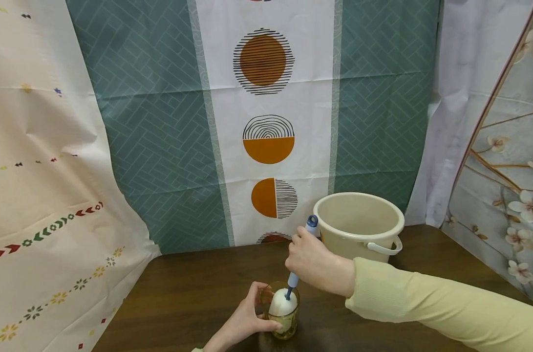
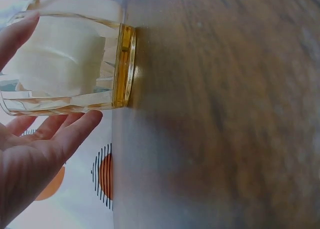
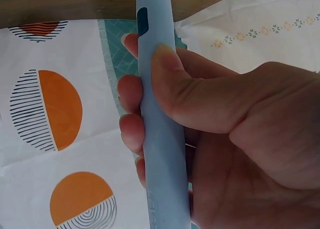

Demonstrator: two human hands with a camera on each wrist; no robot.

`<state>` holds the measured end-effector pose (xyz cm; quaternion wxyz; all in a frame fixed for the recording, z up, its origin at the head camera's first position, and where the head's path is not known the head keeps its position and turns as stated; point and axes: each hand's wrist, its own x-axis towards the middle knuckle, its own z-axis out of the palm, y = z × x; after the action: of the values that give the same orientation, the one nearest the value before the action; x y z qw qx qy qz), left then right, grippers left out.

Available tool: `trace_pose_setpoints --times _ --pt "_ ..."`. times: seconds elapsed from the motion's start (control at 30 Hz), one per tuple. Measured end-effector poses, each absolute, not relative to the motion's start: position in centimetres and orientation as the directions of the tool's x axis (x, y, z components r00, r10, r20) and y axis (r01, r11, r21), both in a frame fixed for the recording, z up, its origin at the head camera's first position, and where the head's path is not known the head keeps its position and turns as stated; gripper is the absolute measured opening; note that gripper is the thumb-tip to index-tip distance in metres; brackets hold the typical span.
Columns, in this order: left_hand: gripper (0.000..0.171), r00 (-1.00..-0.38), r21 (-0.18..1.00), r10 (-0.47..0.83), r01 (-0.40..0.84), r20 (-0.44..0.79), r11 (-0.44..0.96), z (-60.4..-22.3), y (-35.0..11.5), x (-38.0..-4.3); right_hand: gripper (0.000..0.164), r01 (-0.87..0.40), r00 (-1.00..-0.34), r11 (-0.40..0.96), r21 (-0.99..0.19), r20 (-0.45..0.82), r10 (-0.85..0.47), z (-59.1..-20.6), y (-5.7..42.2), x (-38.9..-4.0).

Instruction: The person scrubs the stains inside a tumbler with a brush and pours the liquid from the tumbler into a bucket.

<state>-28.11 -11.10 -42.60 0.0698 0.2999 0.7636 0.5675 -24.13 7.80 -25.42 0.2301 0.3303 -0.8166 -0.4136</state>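
My left hand (image 1: 244,317) grips an amber-tinted drinking glass (image 1: 288,326), thumb on the near side and fingers round the far side. The glass stands upright, its base (image 2: 126,64) right at the wooden tabletop in the left wrist view. Inside it sits the white, rounded sponge head (image 1: 282,304) of a cup brush, filling most of the upper part. With curled fingers my right hand (image 1: 309,258) holds the brush's light blue handle (image 3: 162,139), which slants up and to the right from the glass. My right thumb presses along the handle in the right wrist view.
A cream bucket (image 1: 358,244) with a white side handle stands at the back right, just behind my right hand. Patterned cloths (image 1: 160,122) hang behind and at both sides of the dark wooden table (image 1: 196,278).
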Motion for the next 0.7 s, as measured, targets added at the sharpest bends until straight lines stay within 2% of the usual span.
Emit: trace_pose_setpoints --times 0.47,0.7 --pt "0.07 -0.812 0.902 0.53 0.392 0.245 0.184 -42.54 -11.07 -28.06 0.009 -0.352 -0.66 0.458 0.816 0.131 -0.74 -25.08 8.07 -24.17" --pt "0.069 -0.81 0.901 0.532 0.394 0.248 0.18 -42.72 -11.09 -28.14 0.008 -0.337 -0.676 0.482 0.809 0.149 -0.722 -25.24 7.85 -23.98"
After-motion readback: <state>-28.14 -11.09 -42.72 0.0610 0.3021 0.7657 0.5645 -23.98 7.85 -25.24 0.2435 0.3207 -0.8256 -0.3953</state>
